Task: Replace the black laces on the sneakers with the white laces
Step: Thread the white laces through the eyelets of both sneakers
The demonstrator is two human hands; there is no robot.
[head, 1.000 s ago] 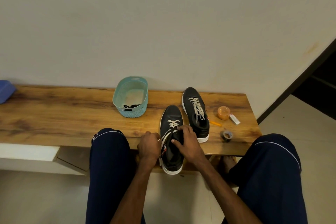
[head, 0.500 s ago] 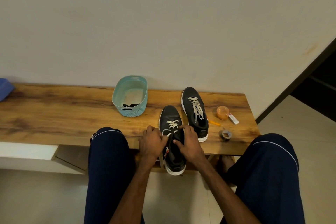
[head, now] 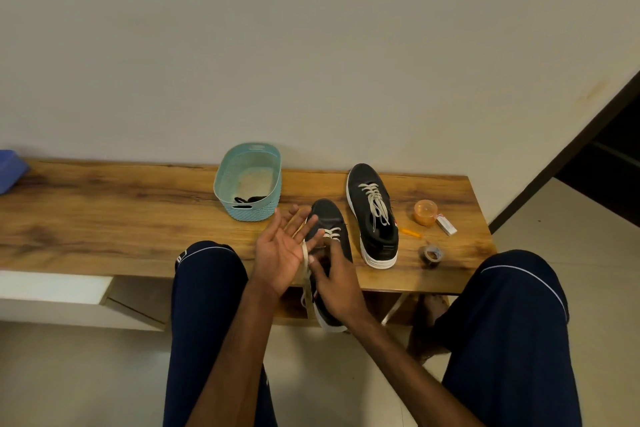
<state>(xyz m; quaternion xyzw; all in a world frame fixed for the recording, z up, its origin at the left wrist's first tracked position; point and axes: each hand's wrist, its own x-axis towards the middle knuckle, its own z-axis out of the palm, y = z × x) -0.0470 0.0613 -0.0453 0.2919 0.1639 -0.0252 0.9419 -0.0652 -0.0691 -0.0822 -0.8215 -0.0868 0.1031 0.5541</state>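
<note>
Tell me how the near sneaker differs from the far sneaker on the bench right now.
The near sneaker has white lace through only its front eyelets; the far sneaker is laced along its whole length. The near sneaker's heel overhangs the bench edge; the far sneaker sits fully on it. The left hand and right hand work the near sneaker; the far sneaker lies untouched. Both are black with white soles.

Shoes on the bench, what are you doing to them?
A person is sitting at a wooden bench, putting white laces into black sneakers. The far sneaker already has white laces all the way up. The near sneaker has only a few rows done. The left hand is open, palm up, with the white lace running across it, while the right hand rests on the shoe. Something black, probably the old laces, lies in the teal basket.
</note>
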